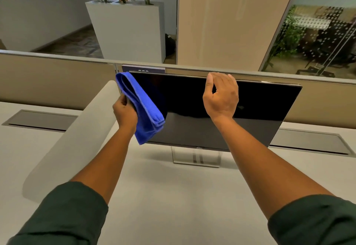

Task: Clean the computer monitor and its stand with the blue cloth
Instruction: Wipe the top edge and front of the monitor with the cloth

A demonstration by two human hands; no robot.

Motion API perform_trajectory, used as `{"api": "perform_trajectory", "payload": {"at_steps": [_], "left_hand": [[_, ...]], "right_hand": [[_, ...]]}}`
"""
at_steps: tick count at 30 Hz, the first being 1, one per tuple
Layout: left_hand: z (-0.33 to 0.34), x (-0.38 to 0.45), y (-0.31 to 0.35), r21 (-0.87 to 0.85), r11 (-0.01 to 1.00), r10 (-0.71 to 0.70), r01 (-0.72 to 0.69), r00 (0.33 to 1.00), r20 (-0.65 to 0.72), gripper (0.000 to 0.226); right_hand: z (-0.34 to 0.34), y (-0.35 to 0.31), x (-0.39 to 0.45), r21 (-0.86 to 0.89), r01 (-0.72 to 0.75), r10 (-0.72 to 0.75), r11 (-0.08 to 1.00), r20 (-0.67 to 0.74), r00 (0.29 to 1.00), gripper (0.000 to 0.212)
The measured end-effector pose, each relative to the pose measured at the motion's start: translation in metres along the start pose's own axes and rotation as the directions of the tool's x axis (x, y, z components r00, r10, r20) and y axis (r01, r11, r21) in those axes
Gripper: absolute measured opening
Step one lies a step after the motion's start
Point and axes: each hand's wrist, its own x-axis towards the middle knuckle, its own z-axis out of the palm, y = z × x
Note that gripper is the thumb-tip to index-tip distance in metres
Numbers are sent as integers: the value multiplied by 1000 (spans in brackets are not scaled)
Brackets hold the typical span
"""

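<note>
A black flat monitor (256, 109) stands on a silver stand (196, 157) on the white desk, its screen dark and tilted back. A folded blue cloth (143, 107) covers the screen's left edge from the top corner down to near the bottom bezel. My left hand (125, 112) grips the cloth at the monitor's left side. My right hand (221, 94) holds the top edge of the monitor near its middle, fingers curled over the rim and thumb on the front.
A white desk (163, 196) runs under my arms, with a rounded white divider (77, 138) at the left. Two grey cable flaps (40, 120) are set into the desk. A beige partition (48, 75) stands behind the monitor. Planters lie beyond.
</note>
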Motion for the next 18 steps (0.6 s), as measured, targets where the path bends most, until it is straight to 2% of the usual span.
{"api": "perform_trajectory", "payload": {"at_steps": [4,8,10,13,18], "left_hand": [[-13,-24,-49,74,979,-192,190,981,8,23],[-32,-54,-100,234,889,-409,393,912,22,14],[-34,-60,-110,238,858,-472,455,882,14,11],[-29,-56,-100,184,871,-461,456,887,-21,14],[-20,-40,-60,56,949,-310,311,950,-39,21]], "right_hand": [[2,1,0,2,-8,8,1000,-8,1000,28],[3,-2,0,-3,-16,16,1000,-10,1000,28],[2,-2,0,-10,-11,11,1000,-4,1000,28],[-1,0,1,-26,-4,5,1000,33,999,29],[-6,-1,2,-32,-11,14,999,91,996,29]]}}
